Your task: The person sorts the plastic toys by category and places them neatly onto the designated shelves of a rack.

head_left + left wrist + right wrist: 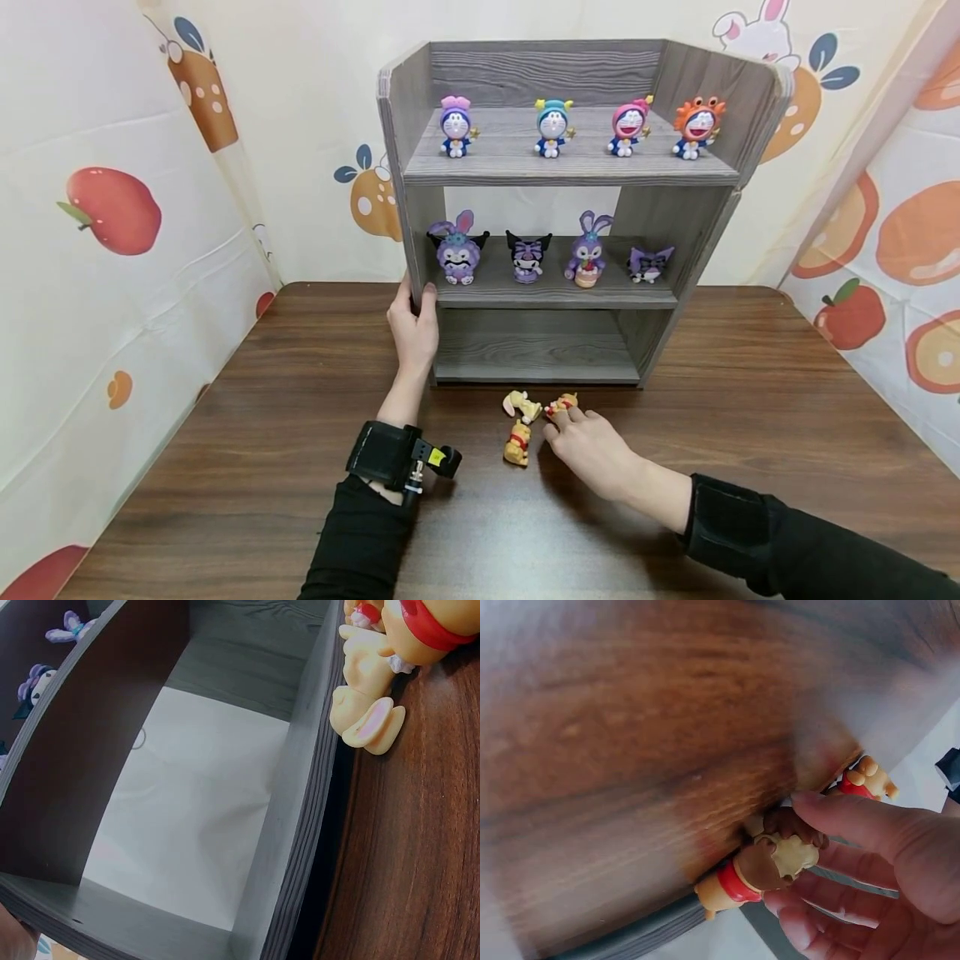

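Note:
My left hand grips the left side panel of a grey wood-grain shelf, thumb at its front edge. In the left wrist view only a bit of that hand shows. My right hand has its thumb and fingers around a small yellow bear figurine with a red band, lying on the table. Its brown and cream head sits between thumb and fingers in the right wrist view. Beside it lie a pale yellow figurine with long ears and another yellow bear figurine with red on it.
Several blue-and-white cat figurines in colourful hats stand on the upper tier. The middle tier bears several purple figurines. Below is the bottom compartment. The shelf stands on a brown wooden table, near a fruit-printed backdrop.

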A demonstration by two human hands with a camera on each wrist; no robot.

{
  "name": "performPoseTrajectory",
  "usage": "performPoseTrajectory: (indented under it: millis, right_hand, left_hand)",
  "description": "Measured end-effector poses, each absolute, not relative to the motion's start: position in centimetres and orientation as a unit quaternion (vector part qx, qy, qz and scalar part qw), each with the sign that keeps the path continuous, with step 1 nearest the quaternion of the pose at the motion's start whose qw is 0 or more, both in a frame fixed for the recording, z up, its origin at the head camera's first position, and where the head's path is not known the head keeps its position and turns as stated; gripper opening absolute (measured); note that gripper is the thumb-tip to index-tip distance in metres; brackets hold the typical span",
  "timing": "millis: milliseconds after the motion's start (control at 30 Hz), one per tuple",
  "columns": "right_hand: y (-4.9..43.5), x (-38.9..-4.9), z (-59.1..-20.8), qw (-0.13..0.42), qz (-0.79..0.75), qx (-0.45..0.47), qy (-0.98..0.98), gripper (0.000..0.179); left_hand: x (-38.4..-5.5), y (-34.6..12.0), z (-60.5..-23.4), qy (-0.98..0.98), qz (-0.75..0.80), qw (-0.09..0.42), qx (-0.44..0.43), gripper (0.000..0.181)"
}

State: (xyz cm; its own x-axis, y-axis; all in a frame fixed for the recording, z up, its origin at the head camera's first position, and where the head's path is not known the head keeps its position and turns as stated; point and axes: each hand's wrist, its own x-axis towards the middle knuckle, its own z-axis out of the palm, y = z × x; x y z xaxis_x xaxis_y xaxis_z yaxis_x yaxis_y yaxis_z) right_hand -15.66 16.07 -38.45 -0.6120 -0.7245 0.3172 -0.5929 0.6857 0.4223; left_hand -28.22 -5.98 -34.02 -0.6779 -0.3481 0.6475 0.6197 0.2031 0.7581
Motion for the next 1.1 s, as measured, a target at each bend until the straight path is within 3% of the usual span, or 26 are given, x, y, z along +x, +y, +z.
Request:
performPoseTrajectory:
  millis: [300, 533, 867, 1100]
  right_hand:
    - [17.4, -15.5, -37.7, 0.122, 0.016, 0.318, -0.940, 0.035]
    - [19.2, -15.8, -38.1, 0.118, 0.158, 0.304, -0.932, 0.031]
    - [21.1, -16.2, -38.1, 0.024, 0.314, 0.207, -0.926, 0.026]
    - [22.2, -15.8, -38.2, -0.002, 0.360, 0.177, -0.916, 0.031]
  left_hand:
    - [-28.2, -5.9, -34.1, -0.672, -0.624, 0.386, -0.100, 0.038]
    - [-28.2, -5.9, -34.0, -0.662, -0.632, 0.389, -0.107, 0.036]
    - [-28.2, -6.0, -34.1, -0.668, -0.623, 0.394, -0.102, 0.036]
    - [-27.5, -5.9, -33.3, -0.668, -0.625, 0.392, -0.100, 0.036]
